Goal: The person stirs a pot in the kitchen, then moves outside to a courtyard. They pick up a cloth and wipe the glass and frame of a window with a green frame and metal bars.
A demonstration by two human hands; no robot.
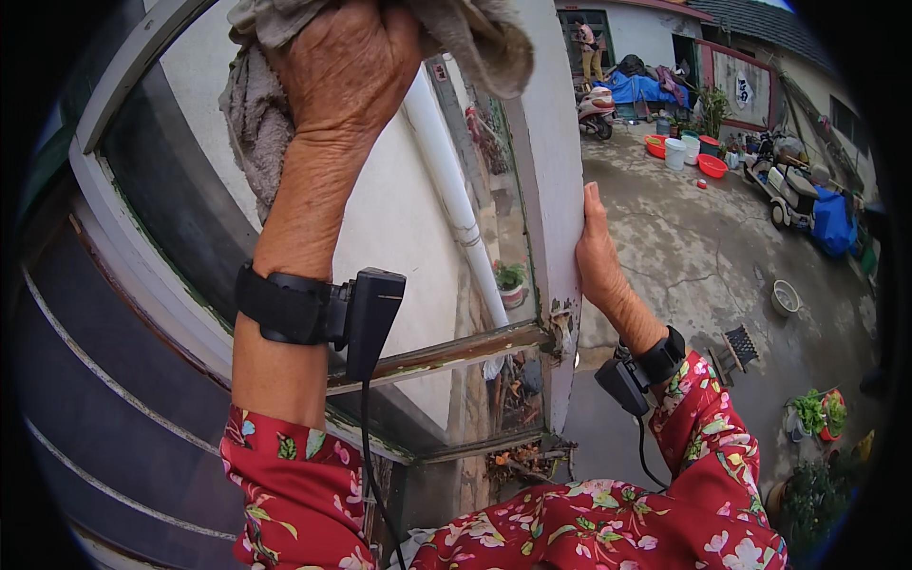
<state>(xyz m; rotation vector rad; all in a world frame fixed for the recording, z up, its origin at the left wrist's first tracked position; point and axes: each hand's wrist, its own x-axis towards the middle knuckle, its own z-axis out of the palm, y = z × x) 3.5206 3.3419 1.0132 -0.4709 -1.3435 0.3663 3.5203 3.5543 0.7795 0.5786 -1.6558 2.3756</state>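
My left hand (345,68) is raised at the top, its fingers closed on a grey-beige cloth (260,117) that lies against the upper part of a glass window pane (385,249). Folds of the cloth hang on both sides of the hand and hide the fingertips. My right hand (597,242) rests on the outer edge of the white-painted window frame (552,178), its fingers pointing up; part of it is hidden behind the frame. Both wrists wear black straps with small black devices. Paint is peeling on the frame's lower bar (442,356).
Through the glass show a white drainpipe (456,206) and a potted plant (509,276). Barred dark panes (121,342) lie at left. In the concrete yard at right stand scooters (787,185), buckets (675,153), a basin (785,298) and a small stool (737,349). A person (588,50) stands far back.
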